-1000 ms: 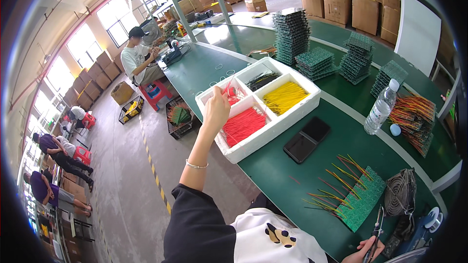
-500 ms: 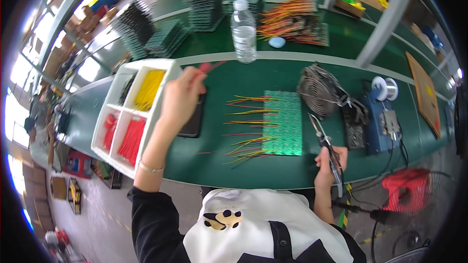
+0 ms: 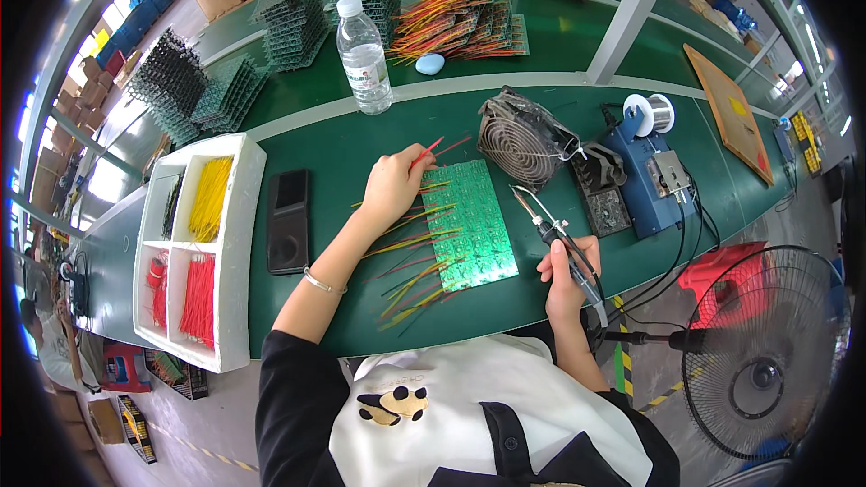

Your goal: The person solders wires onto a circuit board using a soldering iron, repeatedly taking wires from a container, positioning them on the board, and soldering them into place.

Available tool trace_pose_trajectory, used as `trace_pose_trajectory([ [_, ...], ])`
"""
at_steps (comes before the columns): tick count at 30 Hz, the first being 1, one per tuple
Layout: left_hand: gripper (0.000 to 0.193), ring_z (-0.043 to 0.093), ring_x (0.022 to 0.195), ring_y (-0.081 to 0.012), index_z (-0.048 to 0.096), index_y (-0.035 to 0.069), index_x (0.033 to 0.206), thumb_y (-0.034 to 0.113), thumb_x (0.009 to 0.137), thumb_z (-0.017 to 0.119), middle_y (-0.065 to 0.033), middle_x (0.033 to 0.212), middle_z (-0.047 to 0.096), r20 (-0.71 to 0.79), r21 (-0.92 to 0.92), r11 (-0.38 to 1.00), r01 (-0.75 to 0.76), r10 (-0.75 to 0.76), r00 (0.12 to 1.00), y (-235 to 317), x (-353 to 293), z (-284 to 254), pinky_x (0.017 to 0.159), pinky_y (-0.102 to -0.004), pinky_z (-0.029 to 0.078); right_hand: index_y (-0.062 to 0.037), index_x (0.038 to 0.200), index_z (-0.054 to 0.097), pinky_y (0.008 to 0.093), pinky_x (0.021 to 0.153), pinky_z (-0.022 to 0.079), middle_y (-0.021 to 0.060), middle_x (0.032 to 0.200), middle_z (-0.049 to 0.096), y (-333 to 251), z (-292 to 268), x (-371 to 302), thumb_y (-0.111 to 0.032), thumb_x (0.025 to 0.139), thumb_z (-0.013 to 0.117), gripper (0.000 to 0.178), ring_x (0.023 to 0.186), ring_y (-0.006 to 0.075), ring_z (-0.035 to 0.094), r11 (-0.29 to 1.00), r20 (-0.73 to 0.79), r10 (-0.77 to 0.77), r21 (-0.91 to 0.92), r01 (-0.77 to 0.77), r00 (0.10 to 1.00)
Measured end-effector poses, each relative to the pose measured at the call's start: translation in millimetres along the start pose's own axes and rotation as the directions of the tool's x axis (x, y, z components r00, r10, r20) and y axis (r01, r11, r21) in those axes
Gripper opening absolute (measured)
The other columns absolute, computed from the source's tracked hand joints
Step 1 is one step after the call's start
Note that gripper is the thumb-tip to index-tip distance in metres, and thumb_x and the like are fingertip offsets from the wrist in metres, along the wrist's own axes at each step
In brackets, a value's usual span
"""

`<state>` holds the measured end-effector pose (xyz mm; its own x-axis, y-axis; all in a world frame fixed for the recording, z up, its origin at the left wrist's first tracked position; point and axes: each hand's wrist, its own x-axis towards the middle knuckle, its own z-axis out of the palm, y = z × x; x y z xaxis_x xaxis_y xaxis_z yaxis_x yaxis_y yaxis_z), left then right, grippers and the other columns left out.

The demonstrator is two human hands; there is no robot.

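Red wires [image 3: 428, 151] stick out from the pinched fingers of my left hand [image 3: 394, 188], at the upper left corner of a green circuit board [image 3: 478, 234]. Yellow, red and dark wires [image 3: 410, 243] stick out along the board's left side. My right hand [image 3: 570, 280] is wrapped round a soldering iron [image 3: 547, 231], with a thin curved metal guide running beside its tip. The tip points up and left, just off the board's right edge, touching nothing. A white foam tray [image 3: 236, 280] at the left holds yellow, red and dark wires in compartments.
Beyond the board stand a round-grilled fan [image 3: 523, 140] and a blue solder feeder [image 3: 645, 176] with a wire spool. A black phone-like device [image 3: 289, 221] lies beside the tray. Farther back are a water bottle [image 3: 365, 59], stacked boards [image 3: 290, 22] and a metal post [image 3: 631, 18].
My left hand has moved from beside the tray to the board's upper left corner, carrying the red wires. My right hand still holds the soldering iron near the board. The whole view has shifted.
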<state>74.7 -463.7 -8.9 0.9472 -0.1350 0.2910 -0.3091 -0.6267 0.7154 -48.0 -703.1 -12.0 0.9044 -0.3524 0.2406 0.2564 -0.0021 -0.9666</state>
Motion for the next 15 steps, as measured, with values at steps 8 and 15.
trace_pose_trajectory([
  [8,0.01,0.059,0.063,-0.0295,0.064,0.007,0.088,0.01,0.08,0.057,-0.0099,0.076,0.061,-0.082,0.066,0.982,-0.178,0.183,0.98,9,-29,-5,0.057,-0.0357,0.048,-0.0035,0.084,0.042,0.0184,0.042,0.036,0.0063,0.057,0.054,2,8,-2,-0.012,0.086,0.055,0.015,0.044,0.0068,0.045,0.999,0.072,0.017,-0.046,-0.013,0.997],
  [15,0.017,0.052,0.051,-0.0213,0.065,0.01,0.092,0.009,0.075,0.062,-0.0038,0.066,0.052,-0.008,0.257,0.925,-0.279,0.291,0.957,-1,-54,-32,0.045,-0.0311,0.043,-0.0029,0.085,0.043,0.0188,0.044,0.041,0.0067,0.061,0.056,3,8,2,-0.01,0.085,0.058,0.017,0.049,0.007,0.052,0.999,0.062,0.028,-0.036,-0.026,0.998],
])
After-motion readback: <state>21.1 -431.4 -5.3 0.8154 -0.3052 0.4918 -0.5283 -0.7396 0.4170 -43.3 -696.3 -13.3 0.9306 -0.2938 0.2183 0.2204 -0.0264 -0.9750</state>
